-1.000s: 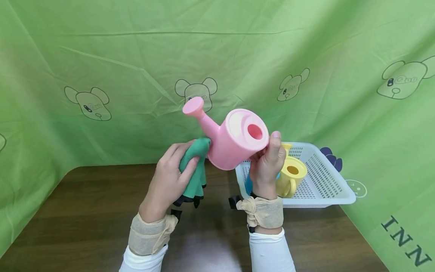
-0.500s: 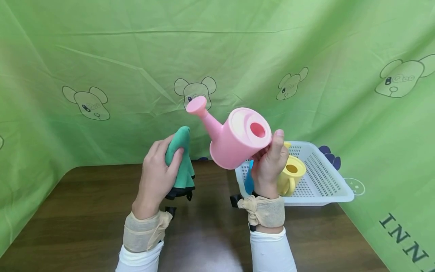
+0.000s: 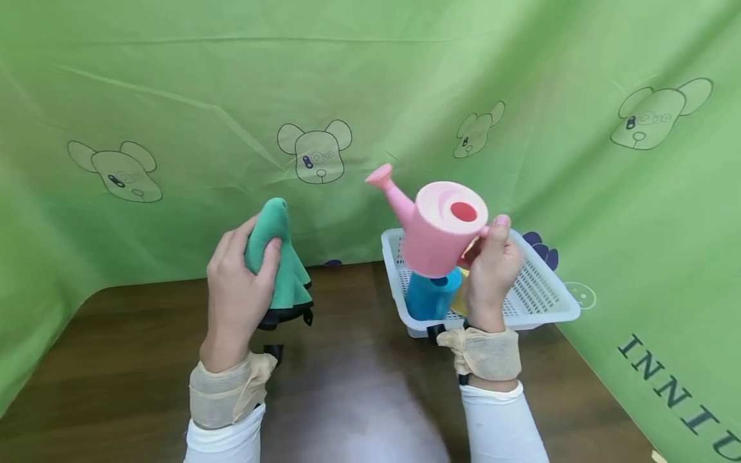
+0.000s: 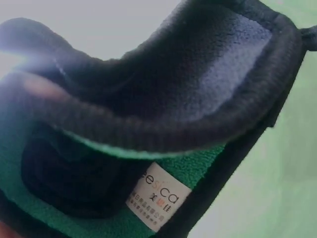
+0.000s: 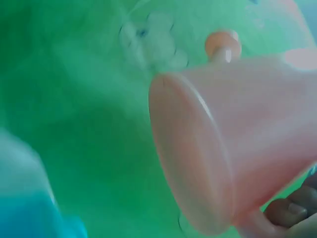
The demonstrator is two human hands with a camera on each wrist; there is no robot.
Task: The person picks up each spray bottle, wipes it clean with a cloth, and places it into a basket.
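A pink watering can point(image 3: 437, 235) is held up by its handle in my right hand point(image 3: 492, 273), its spout pointing up and to the left. The right wrist view shows the can's round base point(image 5: 190, 153) and curled fingers point(image 5: 287, 213) at the handle. My left hand point(image 3: 240, 289) grips a folded green cloth point(image 3: 280, 257) with black edging, above the table on the left. In the left wrist view the cloth's black border and a white label point(image 4: 158, 196) fill most of the picture. Can and cloth are well apart.
A white perforated basket point(image 3: 547, 315) stands at the right, under the raised can. Inside are a blue watering can point(image 3: 431, 296) and a yellow one point(image 3: 460, 302), mostly hidden by my hand. A green printed curtain point(image 3: 231, 83) hangs behind the brown wooden table point(image 3: 341, 360).
My left hand has drawn the cloth away from the pink can, to the left. The right hand has carried the can rightward over the basket, and the blue can shows more now.
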